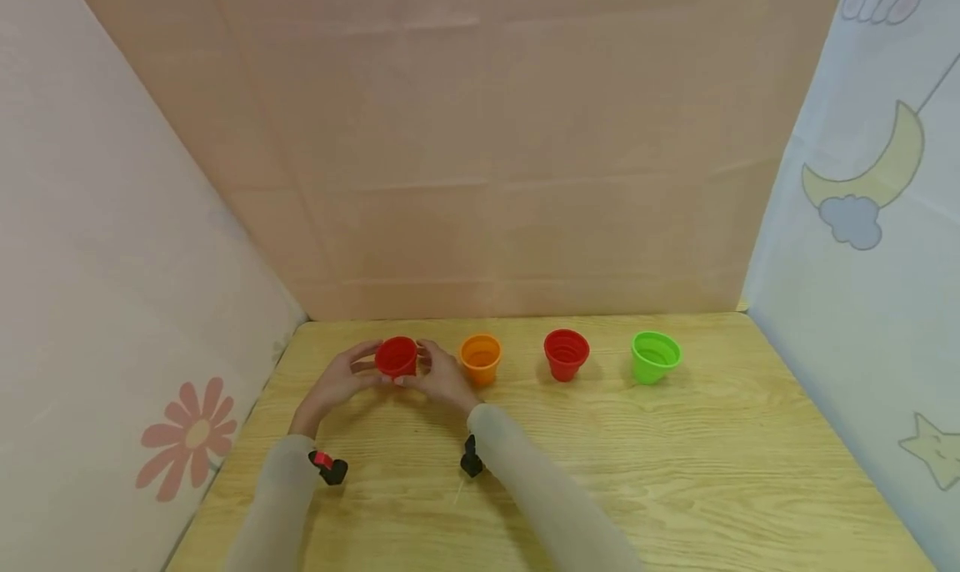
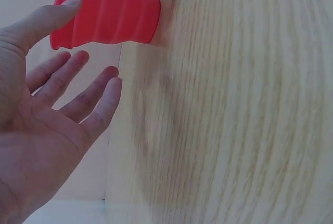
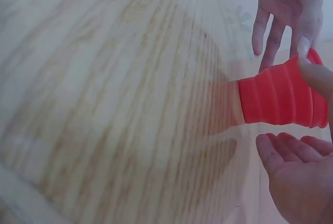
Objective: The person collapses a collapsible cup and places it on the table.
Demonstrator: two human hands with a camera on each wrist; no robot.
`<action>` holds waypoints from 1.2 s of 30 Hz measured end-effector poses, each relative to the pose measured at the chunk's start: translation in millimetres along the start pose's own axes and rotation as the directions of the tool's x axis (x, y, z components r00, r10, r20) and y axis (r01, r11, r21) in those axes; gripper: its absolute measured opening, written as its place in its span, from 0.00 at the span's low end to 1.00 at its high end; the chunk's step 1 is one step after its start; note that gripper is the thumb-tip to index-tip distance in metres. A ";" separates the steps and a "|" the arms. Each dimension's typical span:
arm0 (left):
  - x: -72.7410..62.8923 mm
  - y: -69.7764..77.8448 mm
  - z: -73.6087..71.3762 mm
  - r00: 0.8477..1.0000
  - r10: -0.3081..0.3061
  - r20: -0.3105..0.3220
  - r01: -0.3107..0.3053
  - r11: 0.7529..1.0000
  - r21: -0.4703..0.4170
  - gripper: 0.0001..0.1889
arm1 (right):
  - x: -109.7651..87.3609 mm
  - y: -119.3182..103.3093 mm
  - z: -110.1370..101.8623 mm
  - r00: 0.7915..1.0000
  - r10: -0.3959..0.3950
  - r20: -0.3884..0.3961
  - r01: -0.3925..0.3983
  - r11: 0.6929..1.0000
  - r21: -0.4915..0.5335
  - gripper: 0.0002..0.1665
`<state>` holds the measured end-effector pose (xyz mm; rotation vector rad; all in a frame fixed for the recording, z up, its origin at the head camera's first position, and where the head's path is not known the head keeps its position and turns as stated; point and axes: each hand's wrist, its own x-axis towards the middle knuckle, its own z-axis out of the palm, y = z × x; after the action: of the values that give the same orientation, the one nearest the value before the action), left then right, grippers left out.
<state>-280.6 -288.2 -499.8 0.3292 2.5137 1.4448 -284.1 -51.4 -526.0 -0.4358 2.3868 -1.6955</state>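
A red ribbed cup (image 1: 396,357) stands mouth up at the left of the row, between both hands; its base appears to meet the table. My left hand (image 1: 341,382) is on its left side, with the thumb touching the near side by the rim. In the left wrist view, the fingers of the left hand (image 2: 57,115) are spread loosely, apart from the red cup (image 2: 112,13). From the right, my right hand (image 1: 442,378) lays its thumb on the cup near the rim. The right hand (image 3: 299,174) has its loosely bent fingers beside the cup with a gap.
To the right stand an orange cup (image 1: 481,363), close by the right hand, a second red cup (image 1: 566,357) and a green cup (image 1: 655,359). The wooden table (image 1: 675,472) meets a tan back wall (image 1: 480,180), with pale printed walls on both sides.
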 end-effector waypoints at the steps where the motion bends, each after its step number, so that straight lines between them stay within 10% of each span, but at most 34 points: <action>1: 0.7 -0.4 0.1 1.000 0.008 0.008 -0.008 1.000 -0.008 0.41 | 0.5 0.2 0.4 1.000 -0.007 0.001 0.007 1.000 0.009 0.48; 21: -1.1 -4.5 -0.4 0.999 0.023 0.036 -0.018 0.992 -0.129 0.39 | -0.6 -2.3 -2.8 0.996 -0.080 0.033 0.077 0.993 0.086 0.38; 36: -23.6 21.4 11.7 0.997 0.058 0.057 -0.050 0.990 -0.134 0.38 | -33.0 -15.1 -19.5 0.986 -0.157 0.060 0.153 0.986 0.062 0.34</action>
<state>-252.9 -275.3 -485.0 0.4136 2.3645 1.5873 -257.2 -27.5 -506.0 -0.6719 2.3060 -1.7796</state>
